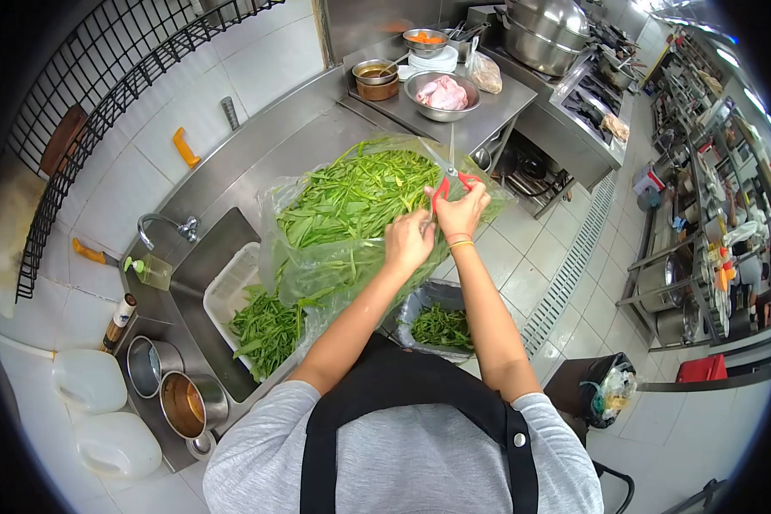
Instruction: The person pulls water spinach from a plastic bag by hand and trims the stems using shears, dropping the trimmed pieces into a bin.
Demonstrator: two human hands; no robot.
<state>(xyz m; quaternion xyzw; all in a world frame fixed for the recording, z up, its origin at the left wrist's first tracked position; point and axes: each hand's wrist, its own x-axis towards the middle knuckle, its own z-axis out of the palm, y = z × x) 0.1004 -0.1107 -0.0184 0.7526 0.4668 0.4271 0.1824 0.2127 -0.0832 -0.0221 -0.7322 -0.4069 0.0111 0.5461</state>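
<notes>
Red-handled scissors (450,176) are in my right hand (463,210), their blades pointing away from me and apart. Just to the left, my left hand (409,238) has its fingers bent at the near right edge of a big clear plastic bag (317,270); what its fingertips hold is too small to make out. Long leafy greens (351,197) fill the open bag on the steel counter. More cut greens (267,330) lie in a white basket (218,295) in the sink. Below my forearms, a lined bin (409,310) holds loose greens.
Raw meat fills a steel bowl (443,96) on the counter beyond the bag. At left are a faucet (167,227), soap bottle (152,272) and metal pots (194,404). A trash bin (574,390) stands at right on the tiled floor; shelving lines the far right.
</notes>
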